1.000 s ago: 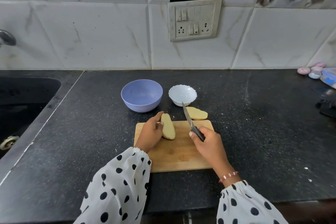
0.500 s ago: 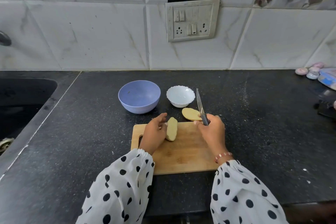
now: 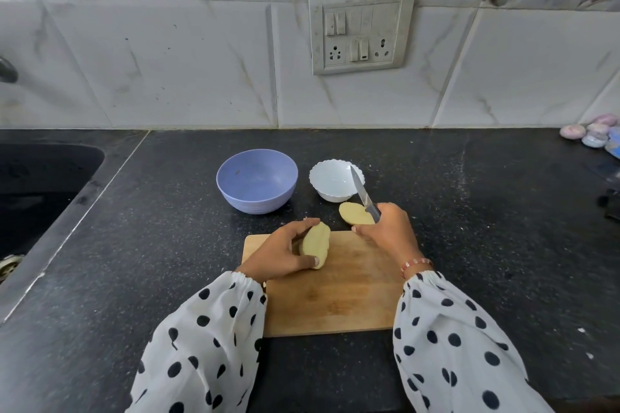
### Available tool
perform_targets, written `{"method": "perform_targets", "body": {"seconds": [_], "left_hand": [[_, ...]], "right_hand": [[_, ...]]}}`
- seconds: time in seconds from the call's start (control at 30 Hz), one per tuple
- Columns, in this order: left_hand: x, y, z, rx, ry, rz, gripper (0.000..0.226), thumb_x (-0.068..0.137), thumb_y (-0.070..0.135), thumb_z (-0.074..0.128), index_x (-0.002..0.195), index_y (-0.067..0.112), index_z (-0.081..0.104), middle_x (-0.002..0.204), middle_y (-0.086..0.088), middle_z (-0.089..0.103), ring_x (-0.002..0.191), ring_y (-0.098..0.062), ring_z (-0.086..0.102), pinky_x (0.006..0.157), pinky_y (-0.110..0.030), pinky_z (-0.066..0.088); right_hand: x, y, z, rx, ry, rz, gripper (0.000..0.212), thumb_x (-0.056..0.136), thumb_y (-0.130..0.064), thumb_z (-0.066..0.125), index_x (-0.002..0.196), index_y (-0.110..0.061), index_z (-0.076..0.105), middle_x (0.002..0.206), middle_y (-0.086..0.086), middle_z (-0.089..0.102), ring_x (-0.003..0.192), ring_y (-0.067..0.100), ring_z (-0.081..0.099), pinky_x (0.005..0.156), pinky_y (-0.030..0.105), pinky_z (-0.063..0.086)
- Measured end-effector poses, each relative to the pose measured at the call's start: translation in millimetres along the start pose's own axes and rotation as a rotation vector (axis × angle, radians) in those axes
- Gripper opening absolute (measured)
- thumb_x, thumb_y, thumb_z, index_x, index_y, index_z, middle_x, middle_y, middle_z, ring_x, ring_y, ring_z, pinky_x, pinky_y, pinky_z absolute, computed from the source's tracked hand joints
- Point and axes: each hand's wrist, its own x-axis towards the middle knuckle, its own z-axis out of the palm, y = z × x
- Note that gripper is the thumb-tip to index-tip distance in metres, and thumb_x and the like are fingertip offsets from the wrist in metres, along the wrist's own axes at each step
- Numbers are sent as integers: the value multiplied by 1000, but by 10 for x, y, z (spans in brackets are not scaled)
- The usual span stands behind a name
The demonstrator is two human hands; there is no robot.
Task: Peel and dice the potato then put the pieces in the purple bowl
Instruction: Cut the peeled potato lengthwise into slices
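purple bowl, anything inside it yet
No potato pieces. The purple bowl shows only a small dark speck on its inner wall. Its near inner side is hidden by the rim. Both potato halves are outside: one on the cutting board, one beyond.

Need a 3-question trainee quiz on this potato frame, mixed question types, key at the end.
1. True or false: diced potato pieces already lie in the purple bowl.
2. Multiple choice: the knife is held by A) the left hand, B) the right hand, C) neither hand.
3. Short answer: where is each potato half in relation to the cutting board?

Key
1. False; no potato pieces show in it.
2. B; the right hand's fingers wrap the handle, blade pointing toward the white bowl.
3. The left hand grips one half on the board; the other half sits by the board's far edge, beside the right hand. Whether it rests on the board or the counter is unclear.
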Motion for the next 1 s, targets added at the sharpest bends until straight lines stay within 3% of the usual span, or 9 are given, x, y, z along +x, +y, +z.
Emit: {"method": "perform_targets", "body": {"seconds": [0.1,0.2,0.43,0.6,0.73,0.87,1.0], "left_hand": [[13,7,-41,61,-62,-4,83,70,10,78,139,20,33,139,4,39,123,-3,34,98,-10,25],[22,0,-66,78,-90,-19,88,67,14,81,140,21,31,142,1,37,129,-10,34,102,-17,25],[-34,4,-22,110,-1,-3,91,65,21,82,141,18,32,141,1,39,124,-10,40,93,-10,28],[-78,-3,6,126,19,35,90,64,22,83,139,18,34,137,-1,42,113,-3,40,90,-8,29],[-6,35,-12,138,-71,23,98,63,19,84,142,18,27,140,0,38,126,-12,38,103,-21,28],[57,43,-61,195,-116,3,96,61,23,85,140,24,31,136,0,43,125,-16,39,107,-32,30],[46,42,-48,243,-120,33,98,61,24,84,141,27,28,119,0,48,113,-16,45,99,-26,35]], "right_hand": [[-44,-14,-5,27,45,-5,51,72,-28,80,113,-7,60,110,7,59,96,18,55,75,29,46],[-166,-48,-70,92,91,-20,49,72,-28,79,112,-7,60,104,4,57,90,14,51,71,27,42],[-587,5,-122,3,58,3,41,67,-33,82,92,-9,61,95,4,58,84,18,54,68,31,47],[-717,29,-77,-32,40,-15,51,70,-34,80,109,-6,60,107,7,57,99,21,54,74,27,42],[-795,-25,-110,-71,65,-27,66,74,-41,75,127,-8,52,120,7,51,108,22,52,77,26,39],[-888,-90,-137,-56,134,-65,46,83,-38,66,119,-11,56,110,4,50,96,18,53,71,25,38],[-942,-178,-103,-1,125,-101,21,89,-22,55,106,-9,60,99,2,48,84,15,50,69,27,41]]}}
